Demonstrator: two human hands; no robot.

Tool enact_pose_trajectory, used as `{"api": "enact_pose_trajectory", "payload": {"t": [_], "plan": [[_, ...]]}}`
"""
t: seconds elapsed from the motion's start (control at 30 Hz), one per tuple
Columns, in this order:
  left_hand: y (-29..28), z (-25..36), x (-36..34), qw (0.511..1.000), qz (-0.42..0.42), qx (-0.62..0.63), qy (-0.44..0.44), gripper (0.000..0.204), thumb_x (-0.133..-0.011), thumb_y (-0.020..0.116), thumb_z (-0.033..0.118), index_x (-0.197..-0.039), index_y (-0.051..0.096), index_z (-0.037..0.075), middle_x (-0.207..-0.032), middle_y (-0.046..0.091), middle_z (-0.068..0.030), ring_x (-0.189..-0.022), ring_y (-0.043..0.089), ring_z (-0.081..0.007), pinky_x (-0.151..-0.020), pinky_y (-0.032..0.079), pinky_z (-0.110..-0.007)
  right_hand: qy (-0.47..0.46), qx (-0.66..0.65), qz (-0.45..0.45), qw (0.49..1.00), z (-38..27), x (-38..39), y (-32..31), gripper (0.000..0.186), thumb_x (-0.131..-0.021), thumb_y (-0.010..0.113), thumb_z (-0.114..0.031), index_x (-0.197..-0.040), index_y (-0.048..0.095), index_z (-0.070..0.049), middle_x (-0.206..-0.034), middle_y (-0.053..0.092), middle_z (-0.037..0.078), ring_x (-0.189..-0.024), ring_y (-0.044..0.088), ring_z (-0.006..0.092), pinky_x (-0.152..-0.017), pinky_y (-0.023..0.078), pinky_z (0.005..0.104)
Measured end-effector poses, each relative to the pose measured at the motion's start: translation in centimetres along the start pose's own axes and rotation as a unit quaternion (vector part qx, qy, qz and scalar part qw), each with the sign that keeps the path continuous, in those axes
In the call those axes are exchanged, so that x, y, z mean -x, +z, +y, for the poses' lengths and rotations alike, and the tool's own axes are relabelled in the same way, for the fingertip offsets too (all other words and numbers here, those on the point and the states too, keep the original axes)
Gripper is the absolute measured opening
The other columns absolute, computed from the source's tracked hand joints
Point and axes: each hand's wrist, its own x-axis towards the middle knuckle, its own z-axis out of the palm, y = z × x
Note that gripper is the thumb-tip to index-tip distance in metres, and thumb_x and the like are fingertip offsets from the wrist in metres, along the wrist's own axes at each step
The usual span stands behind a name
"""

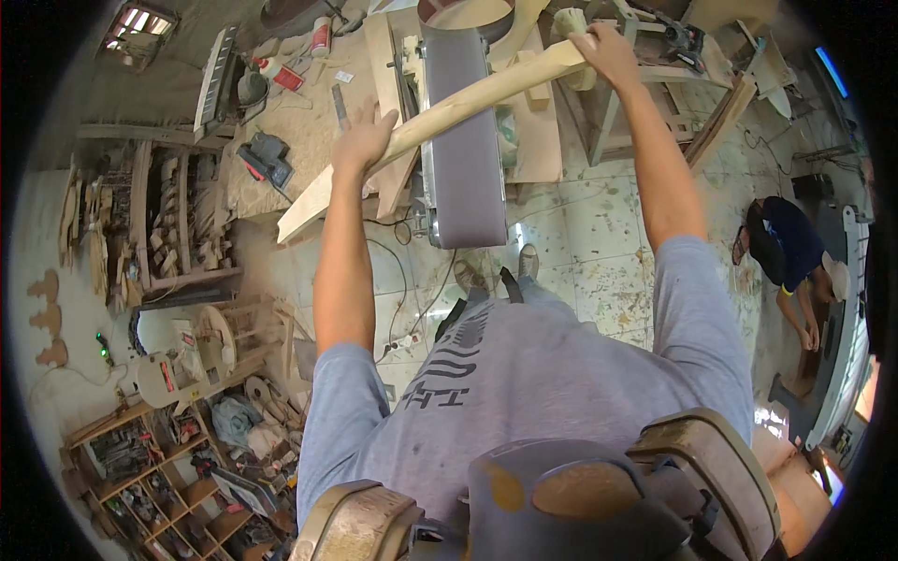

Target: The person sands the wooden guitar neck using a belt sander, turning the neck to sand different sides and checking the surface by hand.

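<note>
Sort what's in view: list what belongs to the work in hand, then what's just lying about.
In hand:
- long piece of wood, with the left hand and right hand on it
- sanding belt, crossed by the wood in this view

Lying about, apparently:
- red-and-white bottle
- red-and-black power tool
- dark power tool

Fairly bright light leaves glare on the tiled floor (599,266), while fisheye distortion bends the black-rimmed edges.
</note>
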Motion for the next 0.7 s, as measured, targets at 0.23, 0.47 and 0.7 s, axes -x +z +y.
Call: {"api": "enact_pose_trajectory", "payload": {"t": [0.23, 0.47, 0.7], "plan": [[-0.3, -6.4, -0.7, 0.998, -0.05, 0.037, 0.006, 0.086, -0.092, 0.038, 0.066, -0.159, 0.021, 0.015, -0.153, 0.039, -0.0221, -0.138, 0.043, -0.0395, -0.114, 0.033, -0.045, -0.039, 0.031, 0.042, 0.998, -4.6, 1.6, 1.7, 0.054, -0.087, 0.066, -0.053, -0.097, 0.068, 0.0, -0.099, 0.066, 0.019, -0.096, 0.063, 0.038, -0.085, 0.049, 0.0456], [-2.4, -10.7, 0.2, 0.998, -0.061, -0.001, 0.017, 0.086, -0.092, 0.039, 0.066, -0.158, 0.023, 0.014, -0.141, 0.051, -0.0267, -0.131, 0.05, -0.042, -0.111, 0.036, -0.046, -0.008, 0.018, 0.043, 0.999, -9.2, 3.7, 3.1, 0.05, -0.085, 0.067, -0.049, -0.099, 0.067, -0.001, -0.101, 0.066, 0.018, -0.095, 0.063, 0.0367, -0.084, 0.05, 0.0466], [-3.5, -10.6, 0.4, 0.998, -0.044, -0.025, 0.031, 0.086, -0.091, 0.041, 0.064, -0.157, 0.026, 0.011, -0.143, 0.05, -0.0258, -0.134, 0.048, -0.0414, -0.112, 0.035, -0.046, 0.024, -0.002, 0.057, 0.998, -10.4, 6.2, 2.2, 0.049, -0.086, 0.066, -0.047, -0.099, 0.067, 0.0, -0.102, 0.065, 0.019, -0.098, 0.062, 0.0384, -0.086, 0.049, 0.0468]]}}
